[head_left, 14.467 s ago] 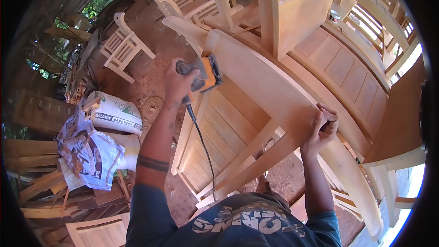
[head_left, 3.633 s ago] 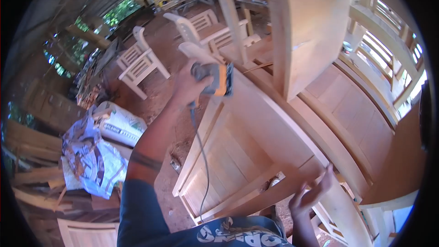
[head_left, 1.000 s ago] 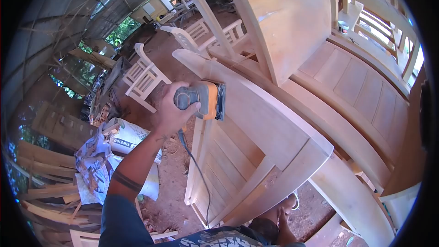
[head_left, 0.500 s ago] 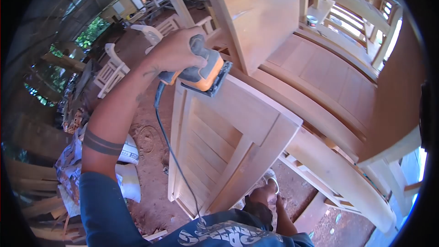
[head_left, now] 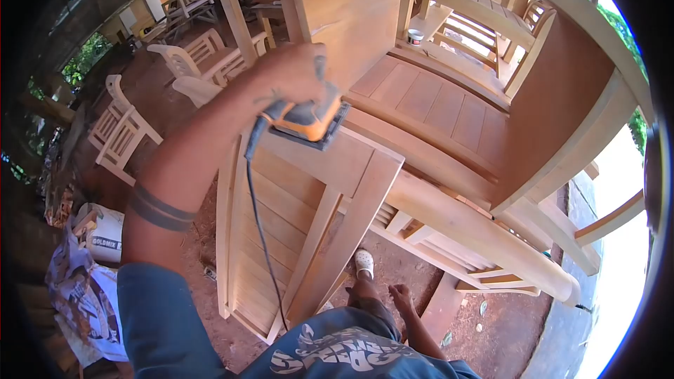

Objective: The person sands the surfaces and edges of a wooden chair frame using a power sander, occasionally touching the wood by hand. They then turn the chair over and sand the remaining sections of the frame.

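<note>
My left hand (head_left: pixel 305 77) is closed around an orange and grey power sander (head_left: pixel 302 125). The sander's dark pad rests at the upper end of a slatted wooden panel (head_left: pixel 351 165), and its cord runs down across that panel. Low in the view, beside my leg, my right hand (head_left: pixel 401 297) hangs away from the wood, small in the picture, with its fingers seemingly apart and nothing visible in it. A large wooden bench (head_left: pixel 435 102) with a planked seat stands just beyond the panel.
Wooden chairs (head_left: pixel 126 126) stand on the dirt floor at the left. A small tub (head_left: pixel 415 36) is on wood at the back. A white bucket (head_left: pixel 105 231) and a crumpled plastic sack (head_left: pixel 81 295) lie at lower left. A curved wooden rail (head_left: pixel 491 238) extends to the right.
The view has shifted, so the bench and panel appear further left. The sander, still in my left hand, sits closer to the bench's upright board. My right hand shows more clearly beside my leg.
</note>
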{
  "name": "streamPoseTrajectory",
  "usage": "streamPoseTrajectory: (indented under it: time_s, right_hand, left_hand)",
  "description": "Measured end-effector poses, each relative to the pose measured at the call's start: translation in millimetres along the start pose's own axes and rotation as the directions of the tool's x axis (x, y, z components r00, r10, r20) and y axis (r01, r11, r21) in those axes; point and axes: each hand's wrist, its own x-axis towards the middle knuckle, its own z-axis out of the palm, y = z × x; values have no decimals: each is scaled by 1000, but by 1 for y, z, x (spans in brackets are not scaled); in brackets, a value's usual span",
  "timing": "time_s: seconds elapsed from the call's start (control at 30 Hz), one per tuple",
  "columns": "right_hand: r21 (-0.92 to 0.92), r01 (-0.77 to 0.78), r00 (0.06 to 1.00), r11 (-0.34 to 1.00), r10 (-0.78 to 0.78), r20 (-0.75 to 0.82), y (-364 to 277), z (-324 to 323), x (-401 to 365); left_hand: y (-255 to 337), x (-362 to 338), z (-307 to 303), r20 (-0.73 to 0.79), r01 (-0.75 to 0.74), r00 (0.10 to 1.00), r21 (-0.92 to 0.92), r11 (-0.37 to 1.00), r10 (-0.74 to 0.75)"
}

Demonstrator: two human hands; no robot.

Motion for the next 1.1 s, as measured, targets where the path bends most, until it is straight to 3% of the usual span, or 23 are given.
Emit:
streamPoseTrajectory:
  time_s: [0.07, 0.13, 0.27, 0.37, 0.47, 0.5, 0.53, 0.63, 0.73, 0.77, 0.83, 0.87, 0.97, 1.0, 1.1]
  right_hand:
    - [16, 60, 997, 998, -61, 50, -44, -1, -23]
    - [-4, 219, 961, 976, -215, 173, -81, -2, -33]
    - [96, 419, 836, 903, -425, 346, -218, 5, -73]
    - [119, 444, 817, 888, -456, 352, -292, 6, -87]
    - [251, 620, 709, 743, -668, 225, -335, -10, -91]
    - [257, 636, 713, 727, -682, 163, -340, -16, -94]
    - [262, 653, 714, 711, -693, 102, -344, -27, -95]
    - [299, 674, 718, 675, -694, -52, -344, -59, -99]
    - [353, 593, 795, 724, -596, -113, -330, -86, -107]
    - [346, 594, 795, 726, -594, -119, -331, -85, -107]
    - [328, 601, 794, 729, -590, -145, -340, -84, -104]
    - [230, 618, 786, 752, -600, -148, -344, -80, -98]
    - [192, 811, 583, 553, -790, -187, -393, -54, -81]
    - [45, 889, 454, 456, -864, -216, -404, -49, -65]
    - [-195, 903, 342, 382, -916, -211, -457, -30, -56]
  left_hand:
    - [-21, 11, -8, 50, 90, 995, 11, 996, -90]
    - [-32, 20, -12, 102, 135, 985, 24, 991, -137]
    - [8, 12, -2, 104, -69, 992, 0, 998, 69]
    - [50, -18, 12, -1, -160, 987, -8, 987, 160]
    - [39, -33, 18, -129, -174, 978, -54, 983, 166]
    - [27, -38, 16, -167, -175, 973, -69, 982, 161]
    - [13, -40, 11, -169, -77, 984, -117, 990, 57]
    - [-66, -41, 17, -367, 33, 926, -160, 987, -90]
    - [-125, -51, 33, -472, 178, 837, -243, 953, -277]
    - [-129, -54, 37, -490, 215, 807, -276, 937, -330]
    - [-111, -67, 46, -520, 175, 800, -274, 946, -299]
    - [-98, -76, 52, -534, 156, 796, -276, 948, -286]
    - [-50, -101, 74, -551, -29, 830, -189, 981, -82]
    - [-33, -111, 82, -552, -78, 834, -144, 987, -14]
    - [6, -135, 99, -502, -156, 862, -134, 979, 69]
